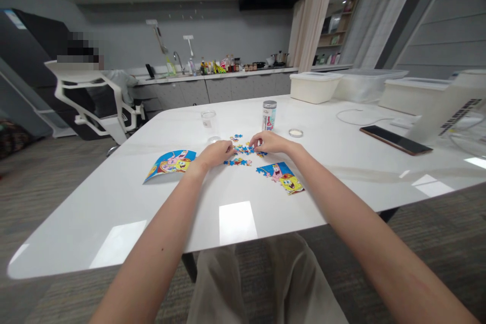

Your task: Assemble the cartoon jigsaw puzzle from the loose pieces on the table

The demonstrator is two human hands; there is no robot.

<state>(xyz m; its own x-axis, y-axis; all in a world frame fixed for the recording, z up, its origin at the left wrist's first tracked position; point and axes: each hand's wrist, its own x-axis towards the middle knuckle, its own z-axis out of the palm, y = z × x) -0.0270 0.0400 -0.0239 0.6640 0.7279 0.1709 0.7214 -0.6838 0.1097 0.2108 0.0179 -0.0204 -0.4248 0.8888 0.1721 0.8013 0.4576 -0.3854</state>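
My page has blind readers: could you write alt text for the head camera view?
A person's left hand and right hand reach among small, multicoloured jigsaw pieces on a glossy white table. A partly joined cartoon puzzle lies at right, a matching picture sheet at left. Behind stand a clear cylindrical jar and a printed, silver-topped canister.

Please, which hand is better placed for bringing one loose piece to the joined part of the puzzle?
Probably the right hand. It is at the loose pieces and nearer to the joined part, which lies on that side. The left hand is farther away.
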